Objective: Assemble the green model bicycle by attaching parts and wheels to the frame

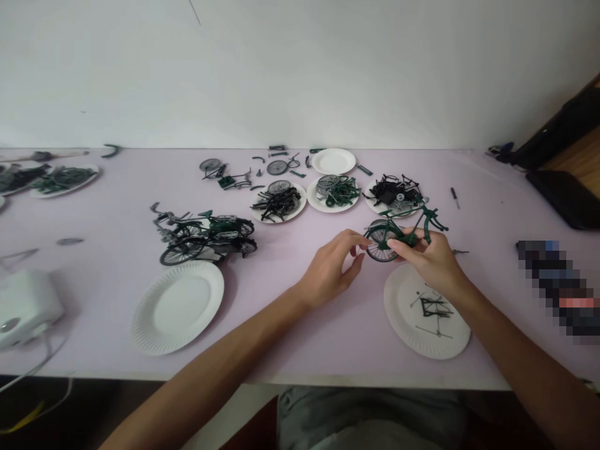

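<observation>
My right hand [429,256] is closed around the middle of a dark green model bicycle [407,226], its thumb pressed near the rear hub. The bicycle has a spoked rear wheel [380,242]; its fork, at the right, shows no front wheel. My left hand [335,262] is at the rim of the rear wheel, with its fingertips at the edge and its thumb apart. Whether a small part is between those fingers is too fine to make out. Below my right hand lies a paper plate [398,319] with thin dark rods and small parts.
Assembled model bicycles [206,234] stand at the left, behind a white paper plate [187,306]. Farther back are plates of black parts [279,203], green parts [338,192] and more black parts [396,192]. A small screwdriver [454,197] lies at the right. A white device [28,306] sits at far left.
</observation>
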The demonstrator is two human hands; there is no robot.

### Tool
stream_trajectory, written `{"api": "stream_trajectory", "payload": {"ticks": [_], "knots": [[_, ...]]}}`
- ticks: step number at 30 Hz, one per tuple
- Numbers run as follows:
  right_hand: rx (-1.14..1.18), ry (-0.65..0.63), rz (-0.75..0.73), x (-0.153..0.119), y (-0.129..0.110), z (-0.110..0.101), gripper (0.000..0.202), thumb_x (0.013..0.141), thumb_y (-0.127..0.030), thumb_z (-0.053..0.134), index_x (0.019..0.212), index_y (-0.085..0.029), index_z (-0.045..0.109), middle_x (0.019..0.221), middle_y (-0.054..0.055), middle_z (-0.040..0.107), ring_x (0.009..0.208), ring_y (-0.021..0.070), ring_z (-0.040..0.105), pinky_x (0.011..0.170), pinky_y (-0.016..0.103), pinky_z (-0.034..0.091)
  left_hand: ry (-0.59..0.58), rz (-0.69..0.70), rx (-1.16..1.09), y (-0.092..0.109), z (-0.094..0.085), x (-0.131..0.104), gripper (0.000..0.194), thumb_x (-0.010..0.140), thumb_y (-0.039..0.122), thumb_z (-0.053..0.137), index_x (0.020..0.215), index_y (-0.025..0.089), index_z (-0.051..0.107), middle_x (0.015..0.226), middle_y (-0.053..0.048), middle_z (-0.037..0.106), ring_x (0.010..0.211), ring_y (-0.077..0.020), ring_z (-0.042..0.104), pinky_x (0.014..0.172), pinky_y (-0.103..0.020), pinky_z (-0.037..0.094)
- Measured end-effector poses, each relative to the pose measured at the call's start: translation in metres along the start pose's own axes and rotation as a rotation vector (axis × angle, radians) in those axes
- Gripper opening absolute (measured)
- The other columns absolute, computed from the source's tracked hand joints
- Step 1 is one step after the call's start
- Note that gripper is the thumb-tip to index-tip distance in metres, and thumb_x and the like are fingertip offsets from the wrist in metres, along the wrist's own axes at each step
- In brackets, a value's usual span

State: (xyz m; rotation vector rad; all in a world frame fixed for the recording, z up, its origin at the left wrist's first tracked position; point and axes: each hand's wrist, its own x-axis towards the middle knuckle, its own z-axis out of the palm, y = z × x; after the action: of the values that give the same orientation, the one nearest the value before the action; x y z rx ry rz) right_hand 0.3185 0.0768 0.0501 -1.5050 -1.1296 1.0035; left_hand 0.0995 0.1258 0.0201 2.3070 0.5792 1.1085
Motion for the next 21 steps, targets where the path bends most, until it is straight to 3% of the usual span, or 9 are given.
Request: {"api": "stream_trajectory", "payload": {"ticks": [5, 9, 13, 21], "knots": [[0.038, 0.014, 0.044, 0.0, -0.002, 0.0, 0.044, 0.065, -0.045, 0.093, 0.09, -0.016, 0.071, 0.085, 0.005, 0.069, 0.076, 0.0185, 0.066, 0.069, 0.035, 0.065, 0.012, 0.084, 0.163, -0.011, -0.008, 0.004, 0.025, 0.104, 0.009, 0.042, 0.12, 0.021, 0.058, 0.112, -0.011, 0.065, 0.102, -0.0211, 0.062, 0.083, -0.034, 0.053], [0.037, -0.015, 0.008, 0.0, 0.001, -0.002, 0.042, 0.071, -0.049, 0.089, 0.089, -0.016, 0.07, 0.085, 0.006, 0.069, 0.078, 0.0193, 0.067, 0.072, 0.036, 0.066, -0.087, 0.228, 0.361, -0.014, -0.011, 0.004, 0.024, 0.103, 0.008, 0.047, 0.112, 0.021, 0.065, 0.115, -0.011, 0.066, 0.095, -0.0213, 0.058, 0.079, -0.035, 0.049], [0.014, -0.044, -0.008, 0.001, 0.006, -0.004, 0.041, 0.073, -0.05, 0.088, 0.088, -0.017, 0.07, 0.085, 0.005, 0.069, 0.078, 0.0194, 0.067, 0.07, 0.035, 0.065, -0.09, 0.327, 0.493, -0.01, -0.012, 0.004, 0.017, 0.101, 0.01, 0.056, 0.105, 0.02, 0.068, 0.114, -0.01, 0.068, 0.095, -0.0215, 0.056, 0.076, -0.035, 0.042], [-0.065, -0.071, -0.025, 0.002, 0.013, 0.0, 0.037, 0.077, -0.049, 0.085, 0.089, -0.018, 0.07, 0.093, 0.008, 0.073, 0.079, 0.0218, 0.069, 0.069, 0.036, 0.063, -0.106, 0.276, 0.479, -0.003, -0.012, 0.006, 0.011, 0.106, 0.021, 0.055, 0.101, 0.019, 0.064, 0.105, -0.006, 0.073, 0.091, -0.0185, 0.057, 0.077, -0.034, 0.038]]}}
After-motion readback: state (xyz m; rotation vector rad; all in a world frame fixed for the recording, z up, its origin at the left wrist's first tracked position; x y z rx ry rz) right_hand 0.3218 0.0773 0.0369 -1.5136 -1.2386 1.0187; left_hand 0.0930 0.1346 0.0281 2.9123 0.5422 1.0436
